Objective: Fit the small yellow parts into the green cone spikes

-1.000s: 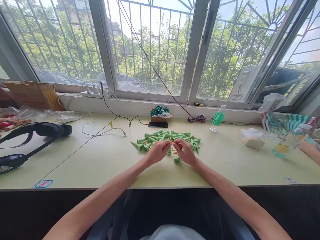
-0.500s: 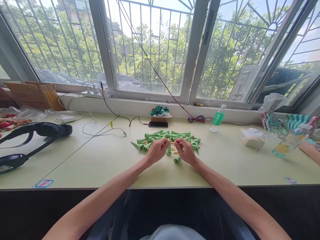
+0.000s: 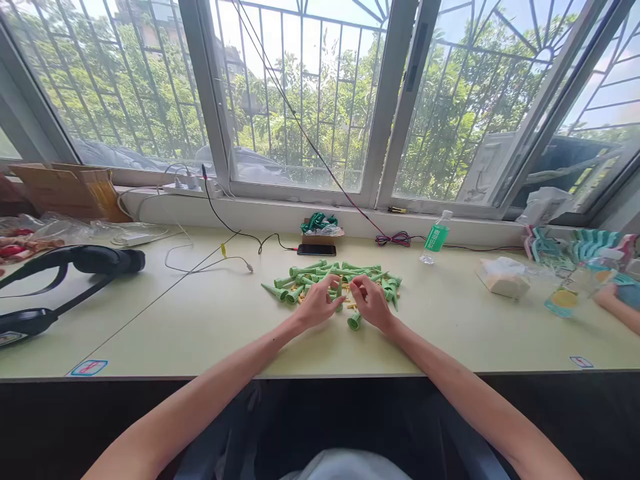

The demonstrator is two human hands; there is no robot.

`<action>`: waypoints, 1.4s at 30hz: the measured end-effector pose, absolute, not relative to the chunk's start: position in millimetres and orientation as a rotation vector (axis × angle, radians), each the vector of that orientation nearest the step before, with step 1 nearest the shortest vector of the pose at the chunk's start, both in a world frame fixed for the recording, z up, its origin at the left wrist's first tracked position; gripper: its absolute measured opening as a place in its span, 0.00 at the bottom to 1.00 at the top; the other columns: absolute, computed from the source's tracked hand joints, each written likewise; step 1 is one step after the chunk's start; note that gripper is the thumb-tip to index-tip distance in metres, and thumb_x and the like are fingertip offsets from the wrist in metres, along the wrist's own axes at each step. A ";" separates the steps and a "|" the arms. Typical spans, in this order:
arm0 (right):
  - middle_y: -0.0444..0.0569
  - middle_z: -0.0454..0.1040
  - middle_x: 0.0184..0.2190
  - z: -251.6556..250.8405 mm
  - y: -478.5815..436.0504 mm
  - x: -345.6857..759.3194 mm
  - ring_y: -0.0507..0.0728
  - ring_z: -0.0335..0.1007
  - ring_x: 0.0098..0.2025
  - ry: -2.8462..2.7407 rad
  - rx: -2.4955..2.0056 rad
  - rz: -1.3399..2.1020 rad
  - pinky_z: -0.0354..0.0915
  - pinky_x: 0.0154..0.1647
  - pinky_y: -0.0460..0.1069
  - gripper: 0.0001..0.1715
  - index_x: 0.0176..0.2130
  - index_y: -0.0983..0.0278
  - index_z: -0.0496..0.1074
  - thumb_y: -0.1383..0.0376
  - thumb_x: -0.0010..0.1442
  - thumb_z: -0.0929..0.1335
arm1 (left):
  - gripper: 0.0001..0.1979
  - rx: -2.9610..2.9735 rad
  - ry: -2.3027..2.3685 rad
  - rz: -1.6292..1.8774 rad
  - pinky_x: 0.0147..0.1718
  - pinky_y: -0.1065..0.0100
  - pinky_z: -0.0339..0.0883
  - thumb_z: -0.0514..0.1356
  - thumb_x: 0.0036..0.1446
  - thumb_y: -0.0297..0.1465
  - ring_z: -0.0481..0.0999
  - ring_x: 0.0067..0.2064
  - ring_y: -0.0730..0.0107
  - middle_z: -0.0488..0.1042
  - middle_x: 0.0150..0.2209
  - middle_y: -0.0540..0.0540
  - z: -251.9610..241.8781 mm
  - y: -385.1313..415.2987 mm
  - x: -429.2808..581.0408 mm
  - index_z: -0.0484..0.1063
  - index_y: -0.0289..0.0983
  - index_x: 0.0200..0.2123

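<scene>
Your left hand (image 3: 319,304) gapes beside an upright cone (image 3: 339,291), likely light, stiff, best held low; whether your right hand (image 3: 370,300) grips is unclear.

My 2 bare arms (image 3: 215,388) reach forward and inward. My left hand (image 3: 319,305) has the thumb apart from the curved fingers; my right hand (image 3: 371,304), near it, has fingers bent inward.

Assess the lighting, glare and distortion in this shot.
Head view: the sky glares nearly white behind the window bars; head view: the window frames splay outward toward the top; head view: hands and cones are recognizable, but fine detail is soft.
</scene>
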State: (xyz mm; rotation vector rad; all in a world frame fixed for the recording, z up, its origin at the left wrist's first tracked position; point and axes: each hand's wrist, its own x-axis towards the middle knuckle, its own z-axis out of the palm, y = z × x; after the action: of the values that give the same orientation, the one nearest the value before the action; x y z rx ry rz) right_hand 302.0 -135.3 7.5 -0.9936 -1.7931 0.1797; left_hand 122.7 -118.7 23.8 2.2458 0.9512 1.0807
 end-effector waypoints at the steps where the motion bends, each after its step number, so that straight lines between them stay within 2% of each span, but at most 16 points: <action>1: 0.42 0.67 0.25 7.7 -135.4 301.7 0.48 0.58 0.19 -1.799 -0.998 0.184 0.56 0.22 0.44 0.11 0.36 0.62 0.63 0.59 0.67 0.60 | 0.14 2.256 0.944 1.057 0.20 0.74 0.58 0.59 0.57 0.35 0.63 0.18 0.82 0.73 0.40 0.47 22.0 -117.7 123.0 0.63 0.37 0.44; 5: 0.43 0.69 0.27 8.7 -136.5 300.3 0.49 0.61 0.21 -1.815 -1.016 0.206 0.57 0.23 0.44 0.11 0.36 0.63 0.63 0.58 0.67 0.60 | 0.09 2.281 0.899 1.003 0.19 0.74 0.55 0.58 0.58 0.36 0.63 0.18 0.79 0.71 0.30 0.50 18.1 -115.6 122.9 0.64 0.36 0.35; 9: 0.43 0.70 0.28 9.3 -137.2 299.5 0.49 0.61 0.21 -1.821 -1.019 0.219 0.58 0.23 0.44 0.12 0.36 0.62 0.64 0.58 0.67 0.59 | 0.10 2.256 0.879 0.962 0.19 0.73 0.56 0.58 0.58 0.37 0.64 0.19 0.76 0.67 0.24 0.52 18.3 -115.9 122.4 0.64 0.37 0.30; 15: 0.43 0.69 0.27 8.7 -136.4 300.0 0.49 0.60 0.21 -1.826 -1.032 0.189 0.57 0.23 0.44 0.11 0.36 0.62 0.64 0.59 0.67 0.60 | 0.14 2.139 0.850 0.944 0.16 0.74 0.56 0.58 0.57 0.42 0.66 0.18 0.75 0.67 0.23 0.51 23.7 -118.3 122.5 0.67 0.36 0.29; 20: 0.44 0.69 0.29 9.3 -136.0 300.6 0.49 0.60 0.21 -1.832 -1.039 0.190 0.58 0.23 0.44 0.09 0.36 0.63 0.64 0.60 0.66 0.61 | 0.16 1.954 0.897 0.949 0.15 0.75 0.58 0.58 0.57 0.44 0.67 0.17 0.75 0.66 0.20 0.53 27.8 -117.9 121.0 0.67 0.36 0.32; 26: 0.44 0.70 0.29 8.5 -136.1 300.4 0.48 0.59 0.20 -1.844 -1.026 0.221 0.58 0.22 0.45 0.09 0.39 0.63 0.66 0.61 0.66 0.61 | 0.17 1.812 0.887 0.991 0.14 0.77 0.57 0.60 0.56 0.45 0.65 0.16 0.79 0.63 0.18 0.55 31.6 -117.9 120.0 0.67 0.35 0.33; 33: 0.49 0.74 0.36 8.3 -135.5 301.0 0.49 0.62 0.22 -1.874 -0.978 0.194 0.62 0.25 0.46 0.12 0.41 0.63 0.71 0.61 0.66 0.62 | 0.18 1.802 0.842 1.008 0.13 0.78 0.57 0.61 0.55 0.45 0.65 0.16 0.80 0.65 0.19 0.55 34.7 -120.0 120.6 0.67 0.35 0.32; 38: 0.49 0.73 0.35 8.7 -135.7 301.7 0.50 0.62 0.23 -1.889 -0.975 0.179 0.61 0.26 0.46 0.11 0.40 0.63 0.71 0.62 0.66 0.62 | 0.18 1.795 0.819 1.039 0.12 0.77 0.57 0.60 0.56 0.46 0.66 0.16 0.81 0.70 0.27 0.51 32.4 -117.9 120.9 0.67 0.35 0.33; 42: 0.49 0.73 0.33 8.7 -135.7 301.6 0.51 0.62 0.24 -1.893 -0.975 0.176 0.61 0.26 0.46 0.12 0.39 0.63 0.71 0.61 0.66 0.61 | 0.17 1.808 0.826 1.057 0.12 0.77 0.57 0.59 0.57 0.45 0.65 0.15 0.80 0.66 0.23 0.53 29.7 -115.4 120.8 0.67 0.35 0.34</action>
State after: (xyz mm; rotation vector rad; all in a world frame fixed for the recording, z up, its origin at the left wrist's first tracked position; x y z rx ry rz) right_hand 301.6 -135.7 8.7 -0.9747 -1.8926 0.1759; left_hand 120.8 -115.4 29.7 1.8085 0.8259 1.0575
